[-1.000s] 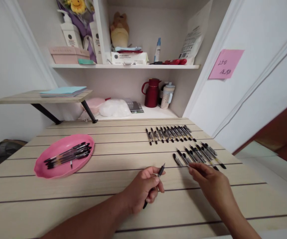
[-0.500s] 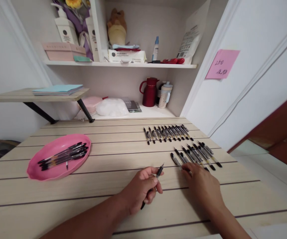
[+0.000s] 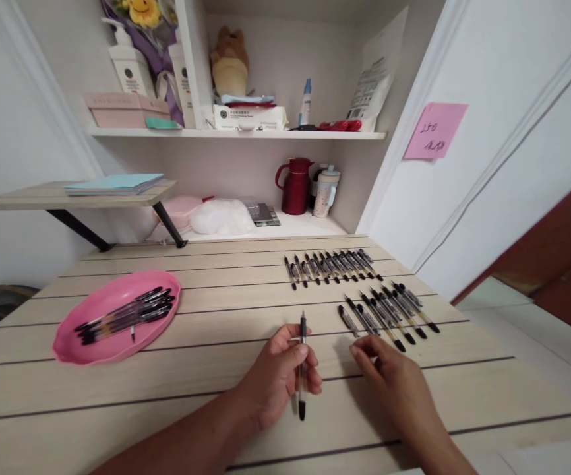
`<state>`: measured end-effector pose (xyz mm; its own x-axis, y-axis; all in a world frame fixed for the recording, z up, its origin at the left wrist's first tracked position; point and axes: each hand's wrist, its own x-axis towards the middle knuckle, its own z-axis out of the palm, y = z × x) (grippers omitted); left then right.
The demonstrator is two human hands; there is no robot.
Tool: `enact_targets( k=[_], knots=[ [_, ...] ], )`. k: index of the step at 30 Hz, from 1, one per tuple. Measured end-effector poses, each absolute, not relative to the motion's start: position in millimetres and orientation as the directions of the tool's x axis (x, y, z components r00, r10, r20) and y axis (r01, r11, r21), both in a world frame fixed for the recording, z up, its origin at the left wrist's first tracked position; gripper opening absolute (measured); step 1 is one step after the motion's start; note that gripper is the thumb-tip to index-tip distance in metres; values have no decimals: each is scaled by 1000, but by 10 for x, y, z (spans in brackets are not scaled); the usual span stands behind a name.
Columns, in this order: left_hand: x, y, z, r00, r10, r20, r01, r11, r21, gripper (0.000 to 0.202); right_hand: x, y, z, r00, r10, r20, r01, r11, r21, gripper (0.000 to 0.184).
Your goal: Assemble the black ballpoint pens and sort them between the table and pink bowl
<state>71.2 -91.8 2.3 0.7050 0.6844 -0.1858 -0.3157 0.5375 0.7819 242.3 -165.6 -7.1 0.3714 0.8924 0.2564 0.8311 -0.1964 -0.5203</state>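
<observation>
My left hand (image 3: 278, 376) is closed around a black pen (image 3: 302, 343), which stands nearly upright in the view with its tip pointing away from me. My right hand (image 3: 397, 386) hovers low over the table just right of it, fingers loosely curled, holding nothing that I can see. Its fingertips are close to the near row of pens (image 3: 384, 313) laid side by side on the wooden table (image 3: 216, 316). A second row of pens (image 3: 330, 265) lies farther back. A pink oval tray (image 3: 102, 336) at the left holds several more pens (image 3: 127, 315).
Behind the table a low shelf carries a red jug (image 3: 295, 186), a white cup (image 3: 325, 191) and a plastic bag (image 3: 221, 216). A small wooden side shelf (image 3: 68, 194) juts out at left. A pink note (image 3: 434, 130) sticks on the right wall.
The pen in my left hand has turned from slanting right to nearly upright. My right hand has drawn back slightly from the near row of pens toward me.
</observation>
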Motion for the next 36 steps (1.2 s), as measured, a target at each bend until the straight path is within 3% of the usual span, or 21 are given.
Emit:
enact_targets(
  k=[2,4,11,14,18,22,36],
  knots=[
    [716,-919,29,675,716,-177,-406,561,721,22,2231,-1737,-91,253,945,205,737,-51,-674,26],
    [714,-919,38,648,740,-183,-458,570,682,22,2055,-1784,-132,185,958,217,693,29,-720,20],
    [704,-914,65,618,767,-175,-520,565,640,25,1862,-1760,-205,127,901,415,787,164,-595,16],
    [705,-905,61,612,770,-181,-501,555,664,37,1953,-1748,-175,156,887,434,856,97,-507,18],
    [692,-882,42,632,745,-212,-428,565,706,62,2213,-1713,-171,284,863,417,932,-146,-332,22],
    [678,-869,25,653,727,-213,-368,550,750,61,2430,-1656,-197,354,866,353,935,-311,-173,25],
    [683,-885,22,663,722,-195,-308,501,809,44,2478,-1596,-221,383,862,333,923,-349,-159,26]
  ],
)
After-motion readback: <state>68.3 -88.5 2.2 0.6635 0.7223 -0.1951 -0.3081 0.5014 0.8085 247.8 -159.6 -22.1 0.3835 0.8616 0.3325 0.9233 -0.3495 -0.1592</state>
